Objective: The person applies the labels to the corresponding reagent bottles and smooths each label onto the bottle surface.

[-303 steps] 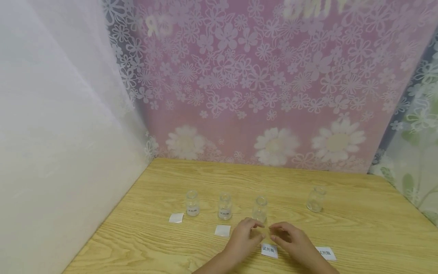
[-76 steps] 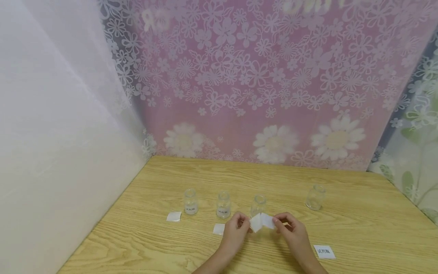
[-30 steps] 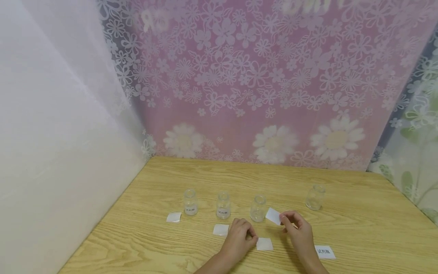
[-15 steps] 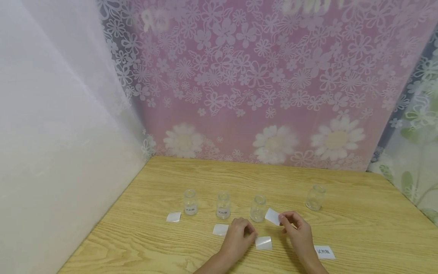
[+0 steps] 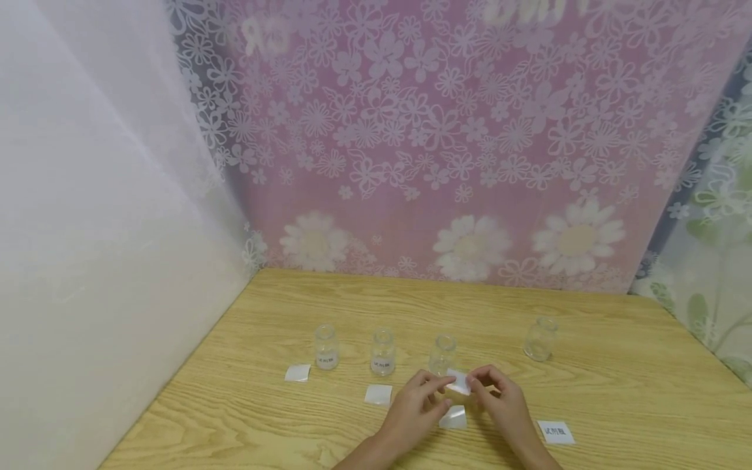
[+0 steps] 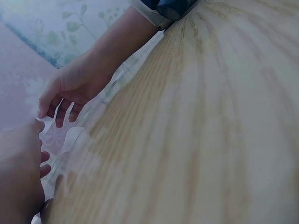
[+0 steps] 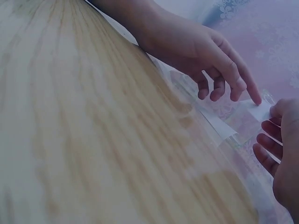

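Note:
Between thumb and forefinger my right hand [image 5: 499, 395] pinches a small white sticker label [image 5: 458, 381], its plain side facing the head camera. My left hand [image 5: 414, 405] reaches in from the other side, its straight index finger touching the label's left edge; the right wrist view shows that fingertip on the label [image 7: 259, 112]. Just behind the label stands a clear glass bottle [image 5: 444, 344], its lower part covered by the label and fingers. A peeled backing paper [image 5: 454, 418], slightly curled, lies on the table beneath the hands.
Two glass bottles [image 5: 326, 346] [image 5: 383, 351] with printed labels stand to the left, with white backing papers [image 5: 297, 373] [image 5: 378, 394] before them. Right of the hands lie a printed label [image 5: 555, 431] and, farther back, a bare glass bottle [image 5: 540, 339]. A flowered curtain [image 5: 411, 163] closes off the back.
The label was lifted from the table and peeled from its backing, which was laid down. Since then my left hand has risen from the backing to the label, and my right hand has shifted left.

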The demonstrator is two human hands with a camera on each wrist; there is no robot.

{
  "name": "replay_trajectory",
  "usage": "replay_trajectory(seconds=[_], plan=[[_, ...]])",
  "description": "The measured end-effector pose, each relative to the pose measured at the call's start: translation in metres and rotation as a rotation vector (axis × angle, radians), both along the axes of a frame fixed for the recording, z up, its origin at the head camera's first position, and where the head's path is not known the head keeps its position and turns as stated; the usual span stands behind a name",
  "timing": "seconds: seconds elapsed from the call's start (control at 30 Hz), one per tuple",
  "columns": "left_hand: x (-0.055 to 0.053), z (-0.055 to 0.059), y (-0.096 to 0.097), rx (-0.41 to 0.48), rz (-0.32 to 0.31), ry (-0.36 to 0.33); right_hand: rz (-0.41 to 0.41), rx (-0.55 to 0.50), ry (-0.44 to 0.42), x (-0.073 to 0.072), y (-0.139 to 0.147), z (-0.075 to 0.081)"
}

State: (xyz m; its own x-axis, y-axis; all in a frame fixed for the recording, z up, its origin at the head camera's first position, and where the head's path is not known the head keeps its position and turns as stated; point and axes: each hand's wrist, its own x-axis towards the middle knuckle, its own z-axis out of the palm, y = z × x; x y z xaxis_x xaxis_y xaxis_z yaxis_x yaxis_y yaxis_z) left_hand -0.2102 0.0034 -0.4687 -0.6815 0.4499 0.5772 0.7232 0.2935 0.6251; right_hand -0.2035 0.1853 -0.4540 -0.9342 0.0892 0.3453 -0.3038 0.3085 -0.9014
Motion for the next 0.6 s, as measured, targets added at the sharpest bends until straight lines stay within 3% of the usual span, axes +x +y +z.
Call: replay_trajectory(seconds=[0.37, 0.6], plan=[[-0.0015, -0.0018, 0.0002, -0.065, -0.019, -0.02, 0.155, 0.061, 0.005, 0.0015, -0.0038, -0.0001], [-0.0003, 0.001, 0.0007, -0.04, -0.009, -0.058, 0.217, 0.071, 0.082, 0.002, -0.0042, -0.0004]])
